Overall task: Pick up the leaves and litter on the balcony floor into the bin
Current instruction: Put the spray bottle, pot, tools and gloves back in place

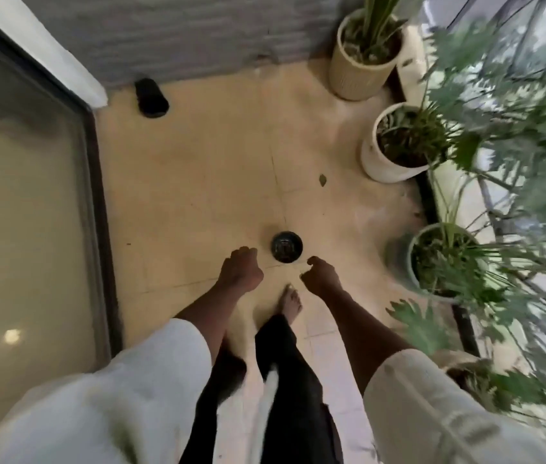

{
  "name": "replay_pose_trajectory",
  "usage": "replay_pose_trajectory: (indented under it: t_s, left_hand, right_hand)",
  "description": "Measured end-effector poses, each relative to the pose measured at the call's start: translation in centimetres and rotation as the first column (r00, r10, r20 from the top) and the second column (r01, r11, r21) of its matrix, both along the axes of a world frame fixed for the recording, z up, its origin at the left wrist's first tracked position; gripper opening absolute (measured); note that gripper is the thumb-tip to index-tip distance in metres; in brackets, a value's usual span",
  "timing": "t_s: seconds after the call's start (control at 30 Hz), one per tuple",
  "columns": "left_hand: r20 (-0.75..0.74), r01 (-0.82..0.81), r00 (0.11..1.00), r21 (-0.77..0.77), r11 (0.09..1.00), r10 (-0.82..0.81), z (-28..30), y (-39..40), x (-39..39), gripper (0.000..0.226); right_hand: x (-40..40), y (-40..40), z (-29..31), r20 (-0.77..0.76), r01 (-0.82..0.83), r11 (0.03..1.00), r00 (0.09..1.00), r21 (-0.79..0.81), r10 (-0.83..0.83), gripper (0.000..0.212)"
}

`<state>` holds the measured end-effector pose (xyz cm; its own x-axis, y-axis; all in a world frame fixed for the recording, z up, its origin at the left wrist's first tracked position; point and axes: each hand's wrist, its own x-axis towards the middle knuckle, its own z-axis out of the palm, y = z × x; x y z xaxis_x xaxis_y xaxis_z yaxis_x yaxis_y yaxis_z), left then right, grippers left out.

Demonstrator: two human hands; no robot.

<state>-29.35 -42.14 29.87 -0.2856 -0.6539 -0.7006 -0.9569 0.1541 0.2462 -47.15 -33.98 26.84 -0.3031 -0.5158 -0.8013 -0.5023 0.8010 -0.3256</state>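
Observation:
A small round black bin [287, 246] stands on the beige tiled balcony floor [198, 182], just ahead of both hands. One dry leaf [323, 179] lies on the tiles beyond the bin, near the white pots. My left hand [240, 270] hangs left of the bin with its fingers curled into a fist, and nothing shows in it. My right hand [321, 275] hangs right of the bin, fingers loosely curled, with nothing visible in it. The picture is blurred by motion.
Three potted plants [362, 58] [395, 142] [439, 262] line the right edge by the railing, their leaves reaching over the floor. A glass sliding door [24, 195] runs along the left. A black object [151, 97] lies by the far grey wall. My bare foot [291, 304] is below the hands.

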Motion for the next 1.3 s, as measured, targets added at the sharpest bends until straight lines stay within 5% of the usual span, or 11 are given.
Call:
replay_pose_trajectory:
  t_s: [0.33, 0.43, 0.63, 0.87, 1.13, 1.3]
  left_hand:
    - [0.029, 0.072, 0.997, -0.073, 0.995, -0.070, -24.4, -7.0, -0.9, 0.052]
    - [0.011, 0.078, 0.997, -0.015, 0.997, -0.078, -28.3, -8.5, 0.2, 0.055]
    - [-0.012, 0.025, 1.000, 0.099, 0.995, -0.024, -29.4, -13.0, 3.5, 0.051]
    - [-0.025, -0.207, 0.977, 0.146, 0.968, 0.212, -20.8, -25.1, 8.7, 0.049]
    - [-0.041, -0.526, 0.850, 0.007, 0.851, 0.525, -15.5, -43.6, 17.1, 0.044]
    - [0.057, -0.435, 0.898, -0.047, 0.899, 0.437, -17.0, -51.6, 18.6, 0.042]
  right_hand:
    - [-1.8, -7.2, -25.9, 0.014, -0.091, 0.960, 0.996, 0.265, 0.090, 0.073]
    - [-1.6, -9.0, -29.6, 0.018, -0.105, 0.935, 0.994, 0.339, 0.106, 0.069]
    - [0.6, -13.9, -28.8, -0.134, 0.066, 0.959, 0.991, 0.276, -0.029, 0.037]
    - [7.8, -28.1, -18.9, -0.232, 0.170, 0.983, 0.961, 0.075, -0.149, 0.023]
    - [15.9, -49.6, -14.6, -0.089, 0.268, 0.954, 0.956, -0.136, -0.281, 0.024]
    - [17.6, -57.4, -14.5, -0.049, 0.248, 0.939, 0.963, -0.240, -0.266, 0.024]
